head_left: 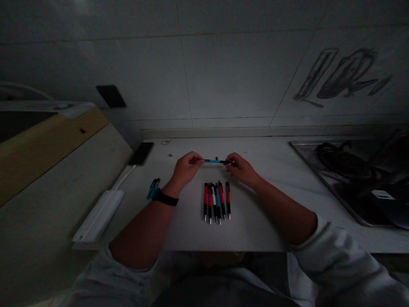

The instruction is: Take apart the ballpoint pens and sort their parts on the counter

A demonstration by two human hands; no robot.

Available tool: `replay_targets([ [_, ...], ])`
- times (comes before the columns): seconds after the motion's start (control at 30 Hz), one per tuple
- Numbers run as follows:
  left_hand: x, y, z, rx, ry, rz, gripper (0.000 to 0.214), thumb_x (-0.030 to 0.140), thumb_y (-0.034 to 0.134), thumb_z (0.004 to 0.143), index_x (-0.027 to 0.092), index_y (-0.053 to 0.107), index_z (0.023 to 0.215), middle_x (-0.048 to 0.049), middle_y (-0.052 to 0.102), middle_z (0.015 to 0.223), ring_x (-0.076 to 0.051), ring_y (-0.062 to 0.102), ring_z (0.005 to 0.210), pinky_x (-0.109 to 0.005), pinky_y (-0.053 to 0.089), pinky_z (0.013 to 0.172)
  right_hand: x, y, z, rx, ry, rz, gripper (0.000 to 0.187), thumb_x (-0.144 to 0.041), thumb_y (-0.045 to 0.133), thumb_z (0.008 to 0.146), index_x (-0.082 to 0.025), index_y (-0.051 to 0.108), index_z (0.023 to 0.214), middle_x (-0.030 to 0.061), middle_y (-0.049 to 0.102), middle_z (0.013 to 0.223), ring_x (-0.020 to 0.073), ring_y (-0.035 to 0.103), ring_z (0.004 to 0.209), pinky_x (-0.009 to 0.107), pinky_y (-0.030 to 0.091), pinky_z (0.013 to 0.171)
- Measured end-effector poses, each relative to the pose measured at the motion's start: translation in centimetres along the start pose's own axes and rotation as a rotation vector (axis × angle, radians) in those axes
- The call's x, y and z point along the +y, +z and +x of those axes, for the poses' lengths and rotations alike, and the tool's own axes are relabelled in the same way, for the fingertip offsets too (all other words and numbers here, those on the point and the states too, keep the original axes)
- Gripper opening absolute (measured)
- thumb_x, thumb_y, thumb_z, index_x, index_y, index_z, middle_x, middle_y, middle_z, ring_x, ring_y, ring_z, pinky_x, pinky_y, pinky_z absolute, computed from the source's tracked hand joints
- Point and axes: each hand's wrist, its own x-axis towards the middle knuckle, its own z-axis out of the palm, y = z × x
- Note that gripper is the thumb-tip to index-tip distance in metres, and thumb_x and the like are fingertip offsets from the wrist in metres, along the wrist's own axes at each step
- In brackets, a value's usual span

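Note:
A blue and black pen (213, 161) is held level above the white counter, one end in each hand. My left hand (188, 165) pinches its left end between thumb and fingers. At the black right end, the fingers of my right hand (240, 168) are closed round the pen. Nearer to me lies a row of several pens, side by side with their metal tips toward me: red ones (228, 200), a white one (214, 198) and a blue one (218, 199). Beside my left wrist are more blue pens (153, 189), partly hidden by the wrist.
A dark phone (141, 153) with a white cable lies at the back left, near a white power strip (99, 216). At right, a gas stove (351, 179) is set into the counter (188, 230). Small bits (170, 155) lie near the wall.

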Motion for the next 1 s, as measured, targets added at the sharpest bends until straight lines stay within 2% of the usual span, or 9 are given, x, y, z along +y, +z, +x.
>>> replay_targets([
  [0.1,-0.13,0.01,0.02,-0.006,0.008,0.015,0.007,0.027,0.072,0.086,0.021,0.069,0.088,-0.0016,0.073,0.088,-0.017,0.068,0.084,-0.034,0.056,0.085,-0.11,0.08,-0.08,-0.010,0.066,0.012,0.028,-0.050,0.061,0.091,-0.025,0.059,0.106,0.0040,0.070,0.094,0.0176,0.064,0.071,0.029,0.050,0.057],
  [0.2,-0.31,0.01,0.04,-0.007,0.012,0.020,0.007,0.028,0.072,0.087,0.021,0.069,0.089,-0.0018,0.073,0.089,-0.017,0.068,0.085,-0.034,0.056,0.085,-0.01,0.04,-0.06,-0.049,0.082,-0.029,0.031,-0.050,0.049,0.098,-0.023,0.061,0.091,0.0043,0.069,0.083,0.0175,0.063,0.069,0.031,0.051,0.061],
  [0.3,-0.39,0.00,0.02,-0.010,0.026,0.030,0.007,0.027,0.072,0.087,0.022,0.069,0.089,-0.0018,0.073,0.089,-0.017,0.068,0.086,-0.035,0.056,0.086,0.20,-0.01,0.00,-0.034,0.035,-0.049,0.020,-0.043,0.061,0.091,-0.024,0.060,0.098,0.0025,0.069,0.086,0.0171,0.064,0.071,0.031,0.051,0.065],
  [0.37,-0.34,0.00,-0.01,-0.009,0.032,0.032,0.007,0.027,0.072,0.087,0.021,0.069,0.089,-0.0017,0.073,0.090,-0.017,0.069,0.086,-0.035,0.056,0.087,0.21,-0.02,-0.01,-0.015,0.032,-0.038,0.028,-0.042,0.067,0.088,-0.025,0.059,0.109,0.0022,0.070,0.093,0.0169,0.065,0.073,0.030,0.052,0.065],
  [0.53,-0.16,0.04,-0.07,-0.013,0.028,0.029,0.006,0.027,0.071,0.087,0.021,0.069,0.089,-0.0017,0.074,0.090,-0.017,0.069,0.086,-0.034,0.056,0.086,0.07,0.03,-0.08,-0.051,0.070,-0.061,0.028,-0.049,0.051,0.097,-0.023,0.062,0.095,0.0033,0.069,0.085,0.0165,0.064,0.070,0.030,0.051,0.066],
  [0.67,-0.11,0.05,-0.10,-0.022,0.027,0.035,0.007,0.028,0.072,0.087,0.021,0.069,0.089,-0.0022,0.074,0.090,-0.018,0.068,0.086,-0.036,0.056,0.087,0.19,0.10,-0.08,0.011,0.019,-0.067,0.028,-0.042,0.067,0.085,-0.025,0.057,0.105,0.0016,0.069,0.091,0.0171,0.064,0.073,0.030,0.051,0.066],
  [0.83,0.04,0.00,-0.12,-0.033,0.026,0.048,0.007,0.027,0.072,0.087,0.021,0.069,0.089,-0.0024,0.073,0.090,-0.017,0.068,0.086,-0.035,0.056,0.087,0.30,0.15,-0.04,-0.036,0.064,-0.074,0.027,-0.049,0.052,0.097,-0.024,0.062,0.095,0.0030,0.070,0.087,0.0172,0.064,0.069,0.031,0.051,0.065],
  [0.93,-0.02,0.02,-0.10,-0.027,0.017,0.054,0.006,0.025,0.072,0.086,0.021,0.069,0.089,-0.0020,0.073,0.089,-0.017,0.068,0.086,-0.035,0.055,0.087,0.66,0.15,0.10,-0.011,0.048,-0.082,0.022,-0.044,0.061,0.091,-0.025,0.061,0.099,0.0024,0.069,0.089,0.0169,0.063,0.070,0.030,0.050,0.064],
  [1.0,-0.08,0.06,-0.08,-0.028,0.012,0.051,0.005,0.024,0.073,0.086,0.021,0.069,0.089,-0.0018,0.073,0.089,-0.018,0.068,0.086,-0.035,0.055,0.086,0.83,0.13,0.14,0.017,0.015,-0.081,0.030,-0.041,0.068,0.086,-0.026,0.059,0.110,0.0023,0.070,0.096,0.0163,0.063,0.071,0.029,0.050,0.063],
])
